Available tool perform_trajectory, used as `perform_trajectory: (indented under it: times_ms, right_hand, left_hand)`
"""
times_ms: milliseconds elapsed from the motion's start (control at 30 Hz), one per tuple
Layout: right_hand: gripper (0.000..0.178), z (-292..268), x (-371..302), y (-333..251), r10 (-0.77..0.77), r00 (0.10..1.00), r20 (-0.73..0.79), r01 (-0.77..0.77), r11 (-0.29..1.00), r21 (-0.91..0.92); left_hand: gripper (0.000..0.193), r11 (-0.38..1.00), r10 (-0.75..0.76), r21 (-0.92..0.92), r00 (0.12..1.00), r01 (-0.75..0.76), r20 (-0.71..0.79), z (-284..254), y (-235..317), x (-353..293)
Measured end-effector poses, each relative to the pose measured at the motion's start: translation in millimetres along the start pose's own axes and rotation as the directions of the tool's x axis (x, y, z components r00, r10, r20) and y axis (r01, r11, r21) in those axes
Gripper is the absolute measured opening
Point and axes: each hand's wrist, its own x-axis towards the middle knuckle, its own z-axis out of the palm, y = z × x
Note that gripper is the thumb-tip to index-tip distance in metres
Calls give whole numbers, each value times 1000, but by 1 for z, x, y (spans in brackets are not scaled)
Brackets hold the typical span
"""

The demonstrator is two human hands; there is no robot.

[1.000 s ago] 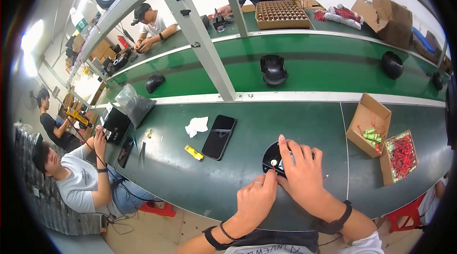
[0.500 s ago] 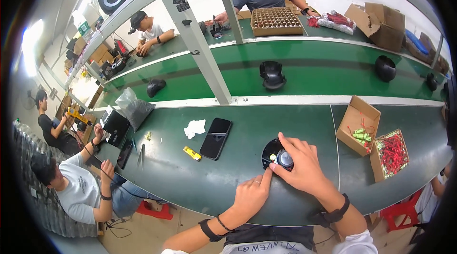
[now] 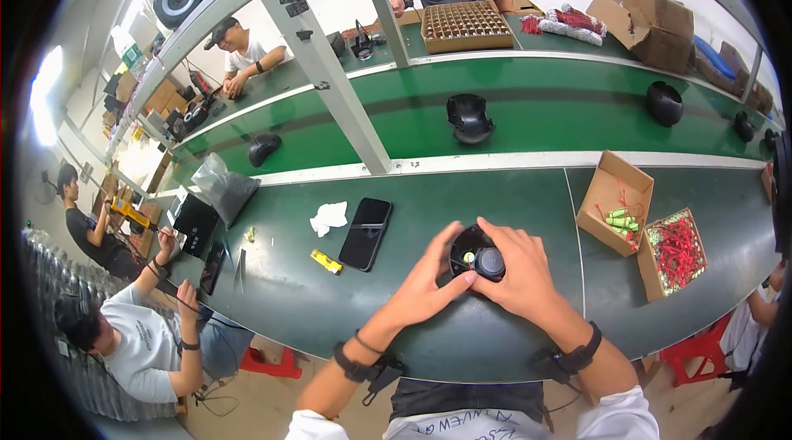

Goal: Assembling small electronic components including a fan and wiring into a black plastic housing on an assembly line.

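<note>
A round black plastic housing (image 3: 473,238) is held just over the near side of the green bench, its open side up. Inside it are a grey round part (image 3: 490,262) and a small pale green part (image 3: 469,258). My left hand (image 3: 426,276) curves round the housing's left side, thumb at its near edge. From the right my right hand (image 3: 521,273) grips it, fingers over the far rim and thumb near the front. Both palms hide much of the outer wall. To the left lie a black phone (image 3: 365,234) and a small yellow object (image 3: 327,262).
Right of my hands stand a cardboard box with green battery cells (image 3: 615,192) and another with red-wired parts (image 3: 675,254). A white tissue (image 3: 329,218) and a bag of dark material (image 3: 227,189) lie left. Beyond, black shells (image 3: 471,119) rest on a green belt. A person (image 3: 132,333) sits left.
My left hand has moved from pointing at the housing's near edge to wrapping its left side. My right hand has shifted from over the grey part to the right side, uncovering more of it.
</note>
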Motion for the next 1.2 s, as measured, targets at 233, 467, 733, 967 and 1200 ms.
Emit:
perform_trajectory:
  times_ms: [233,467,733,967,1200]
  right_hand:
    - [96,-9,-5,8,39,997,-63,-25,976,215]
    - [39,-17,1,10,25,985,-170,24,959,283]
    - [15,-5,-1,1,69,974,-215,7,943,332]
    - [10,7,-5,-2,348,934,-83,-238,776,584]
    - [9,8,-4,-12,169,942,-291,-44,919,392]
  left_hand:
    - [76,990,111,-89,994,-112,-12,8,-11,17]
    - [85,915,359,295,887,-274,-291,-12,-10,18]
    - [92,644,614,678,768,-354,-183,-12,-4,17]
    - [95,477,717,786,692,-393,-89,-8,-9,13]
    - [102,453,764,804,632,-386,-127,-5,-4,12]
